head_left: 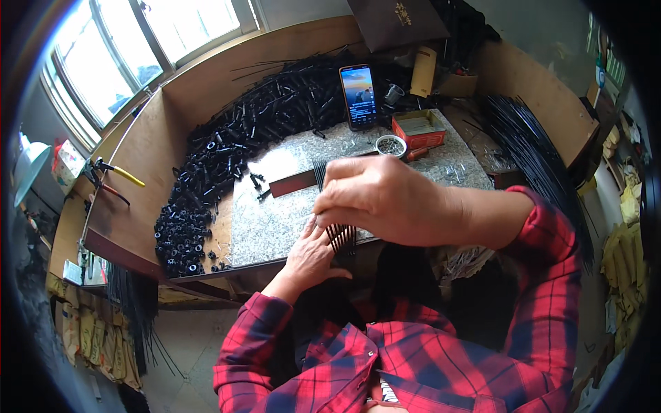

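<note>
- Gold characters sit on the dark brown package [403, 26] between 12 and 1 o'clock from my hands
- At 12 o'clock, leaning a little toward 1, the phone [359, 98] stands upright with a sky picture and lines of white writing, too small for me to read
- Between 1 and 2 o'clock, the red box [425, 138] bears pale printing on its side, also too small to make out
- The dark rods [342, 237] I work at lie at the near edge of the speckled slab [275, 237], side by side in a row, thin and straight, with warm glints along them; my hand hides their middle
- Their far ends show at 12 o'clock, beside a flat dark bar [292, 184] that points to 9 o'clock
- My left hand [308, 258] lies against the rods from 8 o'clock, fingers stretched out, thumb spread away
- My right hand [375, 189] comes over them from 2 o'clock, fingers curled toward the thumb; whether they pinch a rod I cannot tell
- Black parts [275, 110] heap up at 11 o'clock
</note>
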A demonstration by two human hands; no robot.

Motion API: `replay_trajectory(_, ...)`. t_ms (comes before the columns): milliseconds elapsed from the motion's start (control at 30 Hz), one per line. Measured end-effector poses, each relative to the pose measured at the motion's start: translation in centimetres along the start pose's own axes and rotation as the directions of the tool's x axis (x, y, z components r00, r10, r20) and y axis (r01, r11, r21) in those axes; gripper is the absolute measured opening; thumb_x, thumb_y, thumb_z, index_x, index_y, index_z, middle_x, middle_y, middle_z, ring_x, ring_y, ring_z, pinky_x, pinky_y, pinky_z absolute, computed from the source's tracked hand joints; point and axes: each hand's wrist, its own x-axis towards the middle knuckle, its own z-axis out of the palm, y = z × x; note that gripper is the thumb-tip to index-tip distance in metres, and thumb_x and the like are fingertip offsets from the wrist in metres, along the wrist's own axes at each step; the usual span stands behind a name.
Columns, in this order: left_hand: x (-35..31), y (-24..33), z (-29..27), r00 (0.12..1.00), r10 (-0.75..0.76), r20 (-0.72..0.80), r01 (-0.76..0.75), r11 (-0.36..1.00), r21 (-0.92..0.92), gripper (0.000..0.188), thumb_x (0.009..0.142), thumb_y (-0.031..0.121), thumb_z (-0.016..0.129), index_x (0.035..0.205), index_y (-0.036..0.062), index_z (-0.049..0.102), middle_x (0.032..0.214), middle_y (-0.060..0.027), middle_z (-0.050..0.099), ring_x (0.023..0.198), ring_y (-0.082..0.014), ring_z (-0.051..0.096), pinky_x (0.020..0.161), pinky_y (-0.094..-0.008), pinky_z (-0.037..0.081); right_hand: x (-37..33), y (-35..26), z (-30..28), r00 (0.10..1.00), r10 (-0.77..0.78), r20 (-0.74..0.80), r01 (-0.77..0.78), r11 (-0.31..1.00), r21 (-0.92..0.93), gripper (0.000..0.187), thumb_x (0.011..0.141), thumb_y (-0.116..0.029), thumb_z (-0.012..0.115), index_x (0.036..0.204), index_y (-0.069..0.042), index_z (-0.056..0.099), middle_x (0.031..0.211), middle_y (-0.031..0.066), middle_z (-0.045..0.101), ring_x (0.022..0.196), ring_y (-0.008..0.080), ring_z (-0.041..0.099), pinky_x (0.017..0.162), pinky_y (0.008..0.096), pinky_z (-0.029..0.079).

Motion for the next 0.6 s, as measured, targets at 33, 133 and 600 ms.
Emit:
replay_trajectory(33, 0.3, 0.4, -0.7, 0.998, -0.017, -0.052, 0.014, 0.998, -0.059, 0.087, 0.062, 0.054, 0.075, 0.131, 0.0065, 0.049, 0.132, -0.0195, 0.046, 0.131, -0.0367, 0.035, 0.110, -0.0491, 0.024, 0.6, 0.4, -0.4, 0.999, -0.045, -0.013, 0.045, 0.999, 0.007, 0.012, 0.081, -0.010, 0.066, 0.088, -0.001, 0.064, 0.078, 0.0109, 0.058, 0.069, 0.0260, 0.061, 0.062, 0.0344, 0.049)
replay_trajectory(133, 2.0, 1.3, -3.5, 0.983, -0.057, -0.173, 0.021, 0.979, -0.202, 0.079, 0.064, 0.045, 0.078, 0.128, 0.0065, 0.052, 0.133, -0.0192, 0.046, 0.129, -0.0366, 0.037, 0.109, -0.0468, 0.027, 3.1, 0.0, -3.6, 0.987, -0.153, -0.051, 0.148, 0.985, -0.089, 0.012, 0.081, -0.014, 0.068, 0.082, -0.003, 0.067, 0.073, 0.0091, 0.059, 0.068, 0.0219, 0.061, 0.057, 0.0333, 0.047)
replay_trajectory(600, 5.6, 3.7, -13.2, 0.950, -0.312, 0.002, 0.132, 0.397, -0.908, 0.013, 0.087, 0.011, 0.065, 0.095, 0.0002, 0.065, 0.083, -0.0047, 0.068, 0.078, -0.0104, 0.063, 0.069, -0.0251, 0.050, 7.1, -6.2, -14.4, 0.896, 0.318, -0.309, -0.404, 0.873, -0.273, 0.054, 0.088, -0.038, 0.060, 0.121, 0.003, 0.050, 0.068, 0.0093, 0.062, 0.042, 0.0083, 0.048, 0.040, 0.0223, 0.041)
